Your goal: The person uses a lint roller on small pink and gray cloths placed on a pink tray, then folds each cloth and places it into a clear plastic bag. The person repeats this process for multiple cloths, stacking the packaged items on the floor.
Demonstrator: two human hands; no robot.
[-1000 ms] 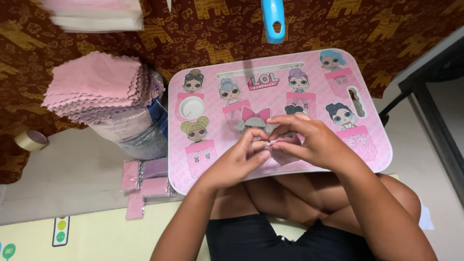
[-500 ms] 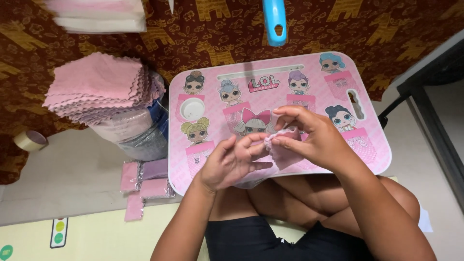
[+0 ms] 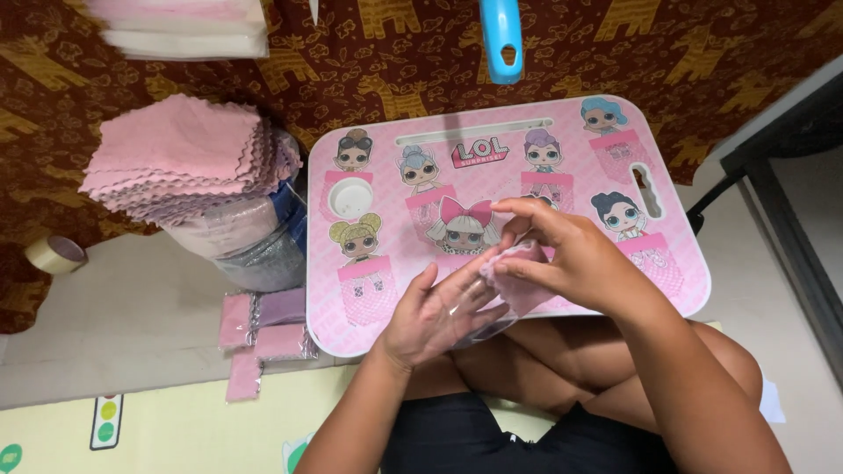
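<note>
A pink lap tray (image 3: 386, 290) printed with cartoon doll figures lies across my crossed legs. Over its near edge my right hand (image 3: 571, 254) pinches a small folded pink cloth (image 3: 518, 276). My left hand (image 3: 435, 312) sits just left of it, fingers spread, gripping a clear plastic sleeve (image 3: 483, 329) around the cloth's lower end. The two hands touch at the cloth. Most of the sleeve is hidden under my fingers.
A tall stack of pink cloths (image 3: 180, 158) rests on plastic-wrapped bundles at the left. Several packed pink cloths (image 3: 259, 329) lie on the floor beside the tray. A tape roll (image 3: 54, 254) sits far left, a blue handle (image 3: 500, 35) above the tray, a dark furniture edge (image 3: 790, 175) at the right.
Both hands have shifted toward the tray's near edge. My left hand has opened its fingers around the clear sleeve, and the folded cloth now sits lower between the hands.
</note>
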